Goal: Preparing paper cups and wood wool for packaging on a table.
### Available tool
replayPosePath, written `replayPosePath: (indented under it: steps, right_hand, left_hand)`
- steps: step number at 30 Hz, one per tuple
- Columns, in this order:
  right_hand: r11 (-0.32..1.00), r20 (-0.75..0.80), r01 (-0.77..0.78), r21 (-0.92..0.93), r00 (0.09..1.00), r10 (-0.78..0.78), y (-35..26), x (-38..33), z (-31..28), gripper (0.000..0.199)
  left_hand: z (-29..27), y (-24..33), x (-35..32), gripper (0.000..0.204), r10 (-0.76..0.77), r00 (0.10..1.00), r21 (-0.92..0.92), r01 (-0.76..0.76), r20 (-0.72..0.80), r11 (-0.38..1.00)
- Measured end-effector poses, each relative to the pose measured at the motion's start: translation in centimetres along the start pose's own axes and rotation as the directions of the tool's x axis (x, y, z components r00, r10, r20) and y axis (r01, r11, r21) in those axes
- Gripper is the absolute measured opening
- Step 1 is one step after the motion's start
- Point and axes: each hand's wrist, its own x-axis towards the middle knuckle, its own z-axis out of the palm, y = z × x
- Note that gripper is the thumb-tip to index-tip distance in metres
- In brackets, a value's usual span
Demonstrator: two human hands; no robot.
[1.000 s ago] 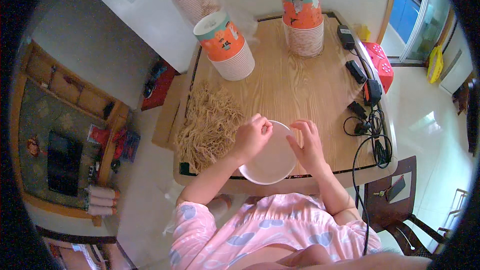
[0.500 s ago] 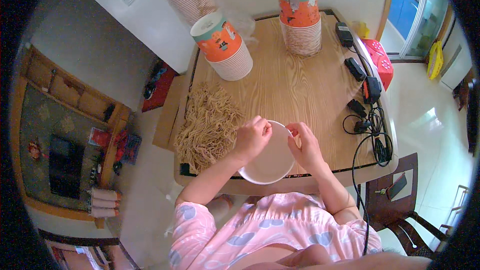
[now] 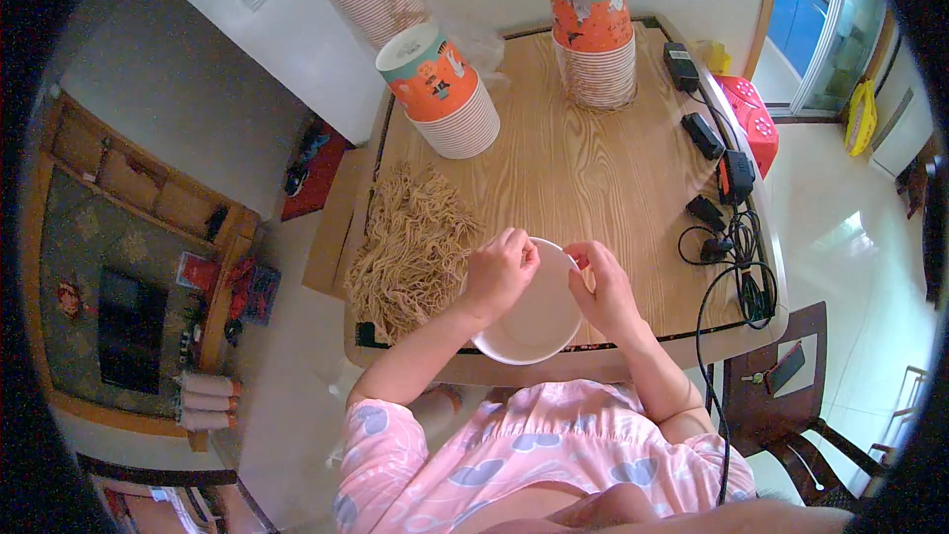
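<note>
A: We start at the hands. Our left hand is curled over the left rim of a white paper bowl, fingers closed on the rim, so we read it as gripping the bowl.

B: And the right hand?

A: It sits at the right rim of the same bowl, fingers bent and pinched together around something small and pale. We cannot tell what that item is, nor whether the hand also clamps the rim.

B: Where does the bowl stand?

A: Between both hands, at the near edge of the wooden table, its open mouth up and its inside white.

B: What lies outward from the hands?

A: Just left of our left hand, a heap of tan dry noodles is spread on the tabletop. Beyond the left hand, farther up the table, a stack of orange paper bowls leans tilted; beyond the right hand, a second stack stands upright. To the right of our right hand, black power adapters and cables run along the table edge, with a red box just outside them.
</note>
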Motion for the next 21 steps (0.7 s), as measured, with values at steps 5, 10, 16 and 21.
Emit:
replayPosePath:
  steps: [5, 10, 16, 21]
  right_hand:
    - [1.0, 0.007, 0.009, -0.009, 1.0, -0.009, -0.11, 0.03, -0.12, 0.031]
    - [1.0, 0.007, 0.015, -0.002, 1.0, -0.015, -0.25, 0.05, -0.15, 0.03]
    - [0.999, -0.02, 0.04, -0.021, 0.999, -0.041, -0.34, 0.1, -0.12, 0.022]
    - [0.998, -0.031, 0.051, -0.031, 0.998, -0.052, -0.15, 0.09, 0.01, 0.023]
  left_hand:
    - [0.07, -0.12, -0.05, 0.013, 0.03, 1.0, 0.025, -0.03, 0.004, 0.999]
    - [0.4, -0.3, -0.15, 0.014, 0.053, 0.999, -0.002, -0.053, -0.005, 0.999]
    - [0.18, 0.02, -0.01, 0.014, 0.037, 0.999, 0.028, -0.037, -0.005, 0.999]
    - [0.3, 0.03, -0.07, 0.014, 0.043, 0.999, 0.039, -0.043, 0.019, 0.998]
